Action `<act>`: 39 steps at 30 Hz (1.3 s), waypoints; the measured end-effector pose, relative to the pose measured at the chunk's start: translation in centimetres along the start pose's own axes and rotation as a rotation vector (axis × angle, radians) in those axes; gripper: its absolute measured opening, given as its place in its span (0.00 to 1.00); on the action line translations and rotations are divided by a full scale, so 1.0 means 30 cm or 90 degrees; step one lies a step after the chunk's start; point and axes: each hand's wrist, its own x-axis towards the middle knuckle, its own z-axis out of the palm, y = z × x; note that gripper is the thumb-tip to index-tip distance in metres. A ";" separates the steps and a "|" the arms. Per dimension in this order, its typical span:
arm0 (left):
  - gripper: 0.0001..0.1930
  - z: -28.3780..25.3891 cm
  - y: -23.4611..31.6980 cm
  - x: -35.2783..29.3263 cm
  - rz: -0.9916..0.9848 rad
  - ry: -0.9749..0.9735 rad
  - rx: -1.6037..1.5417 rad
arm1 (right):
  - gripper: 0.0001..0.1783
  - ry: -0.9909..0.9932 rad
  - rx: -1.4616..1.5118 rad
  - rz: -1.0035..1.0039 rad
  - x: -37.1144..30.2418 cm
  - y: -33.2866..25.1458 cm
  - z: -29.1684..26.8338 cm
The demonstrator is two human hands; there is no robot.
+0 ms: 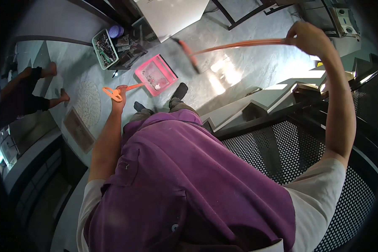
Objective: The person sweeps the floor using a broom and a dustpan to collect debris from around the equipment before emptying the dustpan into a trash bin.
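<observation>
Hands [308,38] grip a slim-stemmed broom [247,43] and boxy pink dustpan [148,64].

Before the person's feet [180,91], a dustpan [168,71] with debris [157,86] in it is between a floor mat [87,102] on the left and a broom [235,44] on the right, a filled basket [95,51] ahead leftward.

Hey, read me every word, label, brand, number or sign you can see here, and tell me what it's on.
None can be read.
Dustpan in the left hand: no lettering visible.
Broom in the right hand: blurred, no lettering visible.
Purple garment: a small pale mark, too small to make out.
</observation>
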 end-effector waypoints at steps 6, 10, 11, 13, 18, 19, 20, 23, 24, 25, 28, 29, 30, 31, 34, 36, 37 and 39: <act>0.14 0.021 -0.010 0.047 0.018 -0.015 0.000 | 0.12 0.112 -0.157 -0.086 0.256 0.010 0.231; 0.14 0.017 0.031 0.027 0.022 -0.001 0.034 | 0.11 0.044 -0.210 -0.109 0.424 -0.237 0.474; 0.14 0.023 0.037 0.026 0.020 0.005 0.029 | 0.11 0.042 -0.197 -0.123 0.436 -0.281 0.495; 0.14 0.028 0.032 0.012 0.043 0.028 0.016 | 0.10 0.004 -0.177 -0.188 0.360 -0.366 0.500; 0.13 0.012 0.011 0.005 0.057 0.036 -0.004 | 0.08 -0.003 -0.213 -0.347 0.074 -0.465 0.446; 0.13 0.012 0.010 0.012 0.043 0.028 -0.002 | 0.07 -0.010 -0.185 -0.344 0.036 -0.468 0.410; 0.13 0.022 0.010 0.015 0.044 0.032 -0.005 | 0.07 -0.030 -0.163 -0.342 0.014 -0.455 0.394; 0.12 0.027 0.006 0.035 0.065 0.038 0.009 | 0.08 0.020 -0.130 -0.244 -0.008 -0.345 0.367; 0.12 0.029 -0.002 0.045 0.111 0.036 0.019 | 0.09 0.016 -0.103 -0.223 -0.011 -0.313 0.331; 0.12 0.029 -0.008 0.048 0.155 0.034 0.031 | 0.10 0.009 -0.076 -0.204 -0.014 -0.288 0.282; 0.12 0.020 -0.005 0.052 0.104 0.029 0.021 | 0.15 0.110 -0.074 -0.216 -0.013 -0.249 0.180; 0.12 0.010 -0.003 0.040 0.099 0.030 0.024 | 0.15 0.141 -0.091 -0.215 -0.011 -0.258 0.153; 0.11 0.004 0.007 0.039 0.125 0.052 0.009 | 0.15 0.178 -0.106 -0.236 -0.001 -0.259 0.158; 0.11 -0.006 0.016 0.037 0.149 0.076 -0.006 | 0.15 0.216 -0.122 -0.258 0.019 -0.260 0.167; 0.10 -0.052 0.042 0.039 0.082 0.080 0.007 | 0.11 0.180 -0.167 -0.288 0.110 -0.297 0.234; 0.10 -0.067 0.051 0.043 0.115 0.087 0.005 | 0.08 0.163 -0.175 -0.306 0.158 -0.331 0.315; 0.10 -0.070 0.049 0.045 0.148 0.095 0.003 | 0.06 0.147 -0.183 -0.325 0.173 -0.354 0.341; 0.10 -0.075 0.039 0.051 0.136 0.100 0.001 | 0.07 0.143 -0.171 -0.324 0.169 -0.397 0.381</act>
